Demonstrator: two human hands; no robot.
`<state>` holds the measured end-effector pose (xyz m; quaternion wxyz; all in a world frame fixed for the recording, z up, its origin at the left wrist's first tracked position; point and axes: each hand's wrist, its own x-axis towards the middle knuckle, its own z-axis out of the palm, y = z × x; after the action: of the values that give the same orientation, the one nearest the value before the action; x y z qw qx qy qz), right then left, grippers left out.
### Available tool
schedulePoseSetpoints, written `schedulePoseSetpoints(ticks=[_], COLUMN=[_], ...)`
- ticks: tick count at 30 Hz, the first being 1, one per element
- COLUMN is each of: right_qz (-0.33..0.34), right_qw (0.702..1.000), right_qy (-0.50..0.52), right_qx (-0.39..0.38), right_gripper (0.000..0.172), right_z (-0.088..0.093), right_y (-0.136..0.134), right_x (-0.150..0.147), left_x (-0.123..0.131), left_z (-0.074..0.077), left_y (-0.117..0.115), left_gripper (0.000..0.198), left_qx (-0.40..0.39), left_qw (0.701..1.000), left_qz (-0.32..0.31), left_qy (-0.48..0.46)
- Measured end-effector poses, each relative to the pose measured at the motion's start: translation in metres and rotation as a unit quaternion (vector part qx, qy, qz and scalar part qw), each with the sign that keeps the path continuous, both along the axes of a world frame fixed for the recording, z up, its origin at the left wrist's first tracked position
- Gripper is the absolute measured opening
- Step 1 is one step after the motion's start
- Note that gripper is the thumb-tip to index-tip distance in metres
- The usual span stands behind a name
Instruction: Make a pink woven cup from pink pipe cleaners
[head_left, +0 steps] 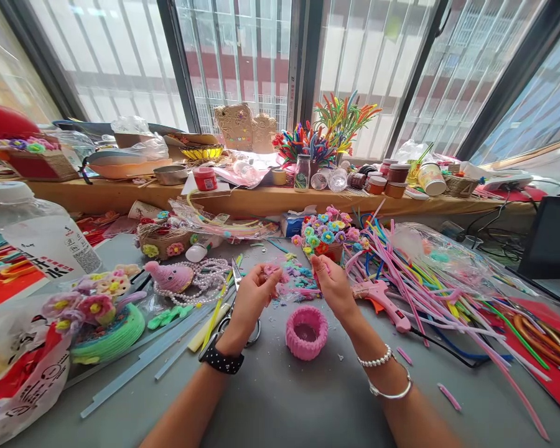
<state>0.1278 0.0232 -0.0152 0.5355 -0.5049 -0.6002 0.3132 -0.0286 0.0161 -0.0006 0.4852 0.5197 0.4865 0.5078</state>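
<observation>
Your left hand (254,297) pinches a small pink piece (271,270); your right hand (335,287) pinches another pink bit (325,269); the pink basket (307,333) sits just below, between them.

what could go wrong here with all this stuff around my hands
1. The scissors lie right under the left hand; lowering the wrist could catch them.
2. The glue gun lies close beside the right hand; if it is hot, which I cannot tell, a sweep could burn.
3. The small pink piece pinched in the left hand could drop among the coloured scraps behind and get lost.
</observation>
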Motion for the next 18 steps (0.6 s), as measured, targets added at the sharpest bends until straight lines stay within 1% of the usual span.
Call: schedulePoseSetpoints(ticks=[4, 6, 8, 11, 13, 15, 16, 18], right_qz=[0.057, 0.082, 0.094, 0.077, 0.052, 0.036, 0.033, 0.032], right_qw=[0.998, 0.996, 0.994, 0.991, 0.985, 0.970, 0.960, 0.941], right_qy=[0.033, 0.012, -0.025, -0.070, -0.117, -0.175, -0.201, -0.243], right_qx=[-0.006, 0.011, 0.048, 0.087, 0.112, 0.162, 0.190, 0.231], right_gripper=[0.036, 0.034, 0.032, 0.034, 0.024, 0.012, 0.009, 0.010], right_z=[0.009, 0.015, 0.019, 0.018, 0.016, 0.013, 0.012, 0.010], right_y=[-0.005, -0.009, -0.013, -0.018, -0.019, -0.019, -0.019, -0.019], right_x=[-0.002, -0.003, -0.004, -0.009, -0.013, -0.016, -0.017, -0.019], left_x=[0.000, 0.000, 0.000, 0.000, 0.001, 0.001, 0.001, 0.001], left_z=[-0.002, -0.004, -0.005, -0.005, -0.003, -0.002, -0.002, -0.003], left_y=[0.001, 0.002, 0.003, 0.001, 0.000, 0.000, 0.000, 0.000], left_gripper=[0.039, 0.040, 0.039, 0.038, 0.038, 0.037, 0.035, 0.032], left_qx=[-0.022, -0.023, -0.007, 0.013, 0.012, 0.005, 0.001, -0.010], left_qw=[0.999, 0.998, 0.998, 0.998, 0.998, 0.997, 0.997, 0.996], left_qz=[0.006, 0.005, 0.014, 0.037, 0.042, 0.037, 0.030, 0.014], left_qy=[-0.044, -0.060, -0.061, -0.048, -0.049, -0.061, -0.069, -0.086])
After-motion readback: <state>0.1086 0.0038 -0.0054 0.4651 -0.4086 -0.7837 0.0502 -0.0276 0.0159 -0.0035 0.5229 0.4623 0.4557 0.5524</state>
